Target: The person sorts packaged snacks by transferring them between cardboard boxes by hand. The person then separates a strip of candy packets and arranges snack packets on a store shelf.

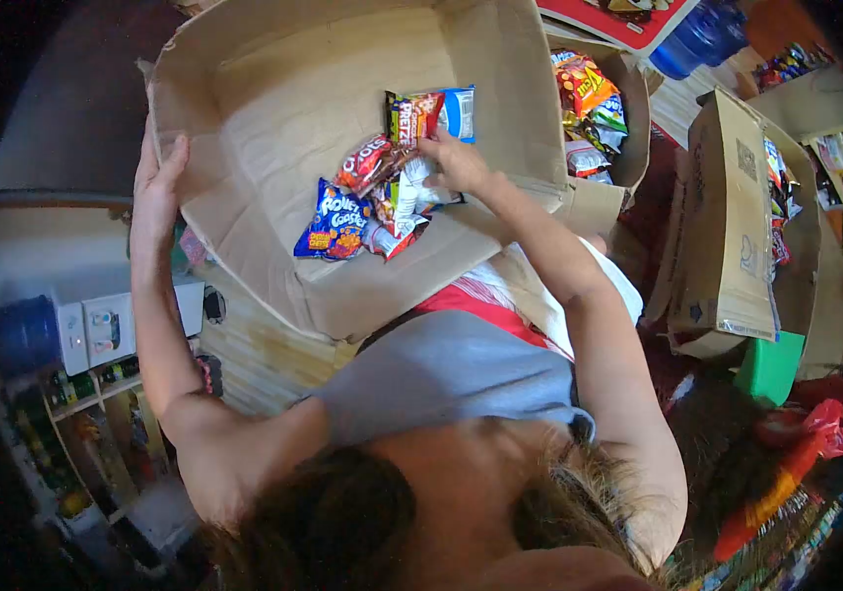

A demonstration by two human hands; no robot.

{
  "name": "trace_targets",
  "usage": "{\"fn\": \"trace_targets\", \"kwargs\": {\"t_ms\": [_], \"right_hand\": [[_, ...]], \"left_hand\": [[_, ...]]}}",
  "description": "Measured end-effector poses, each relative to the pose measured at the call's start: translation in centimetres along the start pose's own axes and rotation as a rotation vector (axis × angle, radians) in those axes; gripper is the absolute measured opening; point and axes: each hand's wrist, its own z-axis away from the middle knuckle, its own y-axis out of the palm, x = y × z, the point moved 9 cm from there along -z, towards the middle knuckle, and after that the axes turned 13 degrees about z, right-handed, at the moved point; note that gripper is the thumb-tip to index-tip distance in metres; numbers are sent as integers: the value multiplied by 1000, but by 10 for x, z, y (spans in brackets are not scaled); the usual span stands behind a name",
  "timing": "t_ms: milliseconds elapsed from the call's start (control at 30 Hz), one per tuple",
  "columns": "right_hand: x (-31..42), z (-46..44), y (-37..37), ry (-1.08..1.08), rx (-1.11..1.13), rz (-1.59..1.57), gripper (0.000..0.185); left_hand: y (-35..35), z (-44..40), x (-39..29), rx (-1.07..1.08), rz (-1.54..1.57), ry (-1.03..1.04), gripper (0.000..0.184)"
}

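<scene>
A large open cardboard box is tilted in front of me, with several snack packs inside. My left hand grips the box's left wall, thumb over the rim. Inside the box, my right hand touches the snack pile, its fingers curled at a red and dark pretzel pack; whether they hold it is unclear. Next to that pack is a blue pack. A red pack lies below, and a blue Roller Coaster pack is nearest the lower left. A white and silver pack sits under my right hand.
Another box of snacks stands at the right, and a taller carton is beyond it. A green bin is below that carton. At the left are a white water dispenser and a shelf.
</scene>
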Motion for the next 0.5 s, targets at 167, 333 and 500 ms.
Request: {"fn": "trace_targets", "kwargs": {"t_ms": [167,333,500], "right_hand": [[-31,31,-4,52,-168,-151,33],[-55,86,-152,222,-628,-115,32],[-137,104,-228,386,-959,28,64]], "left_hand": [[-22,-15,45,-45,51,-114,55],[-39,-38,87,-32,85,-124,53],[-46,-32,93,-117,51,-188,55]]}}
